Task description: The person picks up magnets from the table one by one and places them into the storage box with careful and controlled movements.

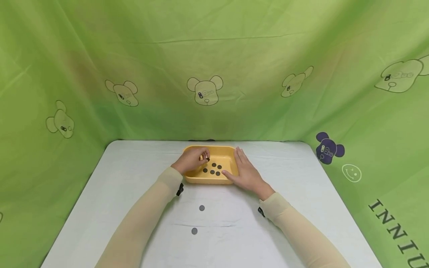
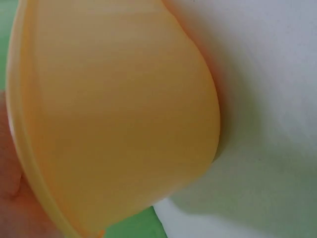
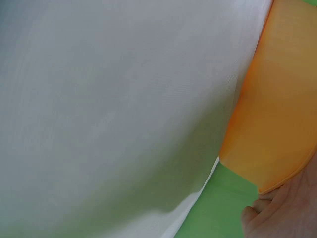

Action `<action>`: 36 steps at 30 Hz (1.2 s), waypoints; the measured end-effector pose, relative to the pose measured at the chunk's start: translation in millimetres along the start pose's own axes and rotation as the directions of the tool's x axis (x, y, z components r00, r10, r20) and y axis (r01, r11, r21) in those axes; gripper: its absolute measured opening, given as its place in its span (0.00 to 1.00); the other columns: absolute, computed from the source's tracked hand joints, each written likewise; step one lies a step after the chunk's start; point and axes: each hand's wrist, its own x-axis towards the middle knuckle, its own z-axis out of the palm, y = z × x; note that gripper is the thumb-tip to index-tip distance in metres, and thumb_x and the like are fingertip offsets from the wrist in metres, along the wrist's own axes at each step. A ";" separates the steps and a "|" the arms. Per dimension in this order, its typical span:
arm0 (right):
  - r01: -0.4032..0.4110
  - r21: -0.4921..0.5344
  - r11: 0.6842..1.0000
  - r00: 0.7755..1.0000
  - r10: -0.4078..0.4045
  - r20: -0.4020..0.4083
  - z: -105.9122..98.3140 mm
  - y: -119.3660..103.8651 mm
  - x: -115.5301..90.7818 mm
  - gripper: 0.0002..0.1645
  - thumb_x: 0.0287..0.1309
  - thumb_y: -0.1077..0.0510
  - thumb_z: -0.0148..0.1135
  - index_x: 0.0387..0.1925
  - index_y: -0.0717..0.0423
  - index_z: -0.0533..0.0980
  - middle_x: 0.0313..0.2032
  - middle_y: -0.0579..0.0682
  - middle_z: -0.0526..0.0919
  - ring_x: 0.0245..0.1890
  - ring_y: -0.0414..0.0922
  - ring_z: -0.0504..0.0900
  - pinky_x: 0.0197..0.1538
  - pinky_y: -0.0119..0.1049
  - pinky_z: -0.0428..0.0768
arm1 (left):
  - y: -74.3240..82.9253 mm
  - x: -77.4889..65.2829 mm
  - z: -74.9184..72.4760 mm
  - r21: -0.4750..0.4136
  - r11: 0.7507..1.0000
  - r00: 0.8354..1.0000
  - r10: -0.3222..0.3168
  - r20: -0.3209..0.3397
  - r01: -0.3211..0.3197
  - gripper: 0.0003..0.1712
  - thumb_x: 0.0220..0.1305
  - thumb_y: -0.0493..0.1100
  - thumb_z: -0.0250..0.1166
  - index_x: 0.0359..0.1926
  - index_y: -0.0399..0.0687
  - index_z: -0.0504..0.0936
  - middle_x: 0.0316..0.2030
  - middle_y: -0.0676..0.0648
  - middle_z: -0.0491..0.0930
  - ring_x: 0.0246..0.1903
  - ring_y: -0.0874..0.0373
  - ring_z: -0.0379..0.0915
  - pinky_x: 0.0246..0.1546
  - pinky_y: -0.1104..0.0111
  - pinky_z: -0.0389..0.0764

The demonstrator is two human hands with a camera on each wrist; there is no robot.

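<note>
against green printed cloth point(image 1: 248, 119), the left hand point(image 1: 191, 159) pinched a dark round disc point(image 1: 207, 159), probably light, stiff and best taken edgewise, over a yellow plastic tray point(image 1: 205, 181) that the right hand point(image 1: 247, 175) touched with straight fingers.

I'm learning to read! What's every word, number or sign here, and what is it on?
"INNIU": dark letters on the green cloth, perhaps cut off by the picture's edge.
A white winking smiley: a sign without words, on the cloth.
Lettering on the purple bear head and pale bear heads: too small to read surely.
Yellow tray and dark discs: no writing visible.
</note>
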 end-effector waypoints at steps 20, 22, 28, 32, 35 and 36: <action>0.011 -0.006 1.000 1.000 -0.011 -0.011 1.0 0.3 0.4 0.66 0.61 0.20 0.46 0.79 0.62 0.38 0.79 0.59 0.39 0.79 0.53 0.38 0.78 0.49 0.48 | -3.2 9.8 11.6 -0.063 0.996 0.996 -0.054 0.075 0.059 0.06 0.67 0.41 0.66 0.44 0.51 0.79 0.35 0.53 0.80 0.33 0.60 0.75 0.36 0.69 0.77; 0.014 -0.002 1.000 1.000 -0.014 -0.017 0.9 -0.1 0.2 0.66 0.61 0.20 0.46 0.79 0.62 0.39 0.79 0.60 0.39 0.79 0.53 0.38 0.78 0.49 0.48 | -3.7 9.5 12.4 -0.061 0.996 0.995 -0.066 0.079 0.071 0.06 0.68 0.42 0.66 0.43 0.51 0.79 0.35 0.53 0.80 0.33 0.60 0.75 0.35 0.69 0.77; 0.008 -0.001 1.000 1.000 -0.008 -0.010 0.9 -1.3 -0.9 0.67 0.60 0.19 0.45 0.79 0.62 0.39 0.79 0.58 0.38 0.79 0.52 0.37 0.78 0.48 0.48 | -6.1 8.9 15.2 -0.061 0.994 0.992 -0.087 0.087 0.093 0.06 0.68 0.41 0.67 0.43 0.50 0.79 0.34 0.52 0.80 0.31 0.60 0.75 0.33 0.70 0.76; 0.011 -0.005 1.000 1.000 -0.011 -0.012 0.5 -1.3 -0.6 0.67 0.61 0.20 0.46 0.79 0.63 0.39 0.79 0.58 0.37 0.79 0.53 0.38 0.78 0.48 0.48 | -6.9 8.8 16.6 -0.055 0.992 0.991 -0.106 0.087 0.111 0.05 0.69 0.42 0.66 0.42 0.51 0.79 0.33 0.53 0.80 0.29 0.60 0.74 0.31 0.71 0.75; 0.017 -0.014 1.000 1.000 -0.018 -0.021 0.8 -0.9 -0.1 0.66 0.61 0.21 0.47 0.78 0.64 0.40 0.79 0.59 0.38 0.79 0.55 0.40 0.78 0.50 0.49 | -6.2 8.4 16.8 -0.054 0.992 0.990 -0.113 0.084 0.118 0.05 0.69 0.42 0.66 0.42 0.50 0.79 0.32 0.53 0.79 0.29 0.60 0.73 0.30 0.71 0.74; 0.020 -0.013 1.000 1.000 -0.020 -0.023 0.8 -1.0 -0.1 0.66 0.61 0.21 0.48 0.78 0.64 0.40 0.79 0.59 0.38 0.79 0.56 0.40 0.78 0.51 0.49 | -5.9 8.2 17.0 -0.048 0.992 0.990 -0.114 0.082 0.118 0.05 0.69 0.42 0.66 0.42 0.50 0.78 0.31 0.53 0.79 0.29 0.60 0.73 0.30 0.71 0.74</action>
